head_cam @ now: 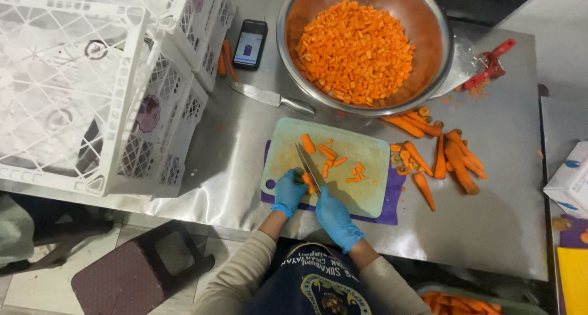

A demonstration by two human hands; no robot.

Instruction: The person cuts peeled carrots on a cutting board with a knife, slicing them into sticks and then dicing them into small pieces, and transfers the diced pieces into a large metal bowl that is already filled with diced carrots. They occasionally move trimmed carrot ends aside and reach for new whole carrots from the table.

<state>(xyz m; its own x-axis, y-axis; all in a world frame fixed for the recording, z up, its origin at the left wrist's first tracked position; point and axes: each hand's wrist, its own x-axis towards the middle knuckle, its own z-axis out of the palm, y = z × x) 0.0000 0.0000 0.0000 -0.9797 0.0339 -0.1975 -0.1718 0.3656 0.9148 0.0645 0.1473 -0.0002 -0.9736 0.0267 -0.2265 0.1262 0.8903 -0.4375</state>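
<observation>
My left hand (pixel 288 191), in a blue glove, presses on a carrot piece (pixel 307 180) at the near left of a pale green cutting board (pixel 367 195). In its own blue glove, my right hand (pixel 335 220) grips the handle of a kitchen knife (pixel 308 165) whose blade lies against that piece. Cut carrot bits (pixel 331 153) are scattered over the middle of the board. Beyond the board stands a large steel bowl (pixel 436 64) full of diced carrot (pixel 355 48).
Peeled whole carrots (pixel 444 156) lie right of the board. A second knife (pixel 271 97) and a phone (pixel 249 44) lie left of the bowl, a red peeler (pixel 490 67) to its right. White plastic crates (pixel 104 76) fill the left of the steel table (pixel 502 211). A box (pixel 571 180) sits far right.
</observation>
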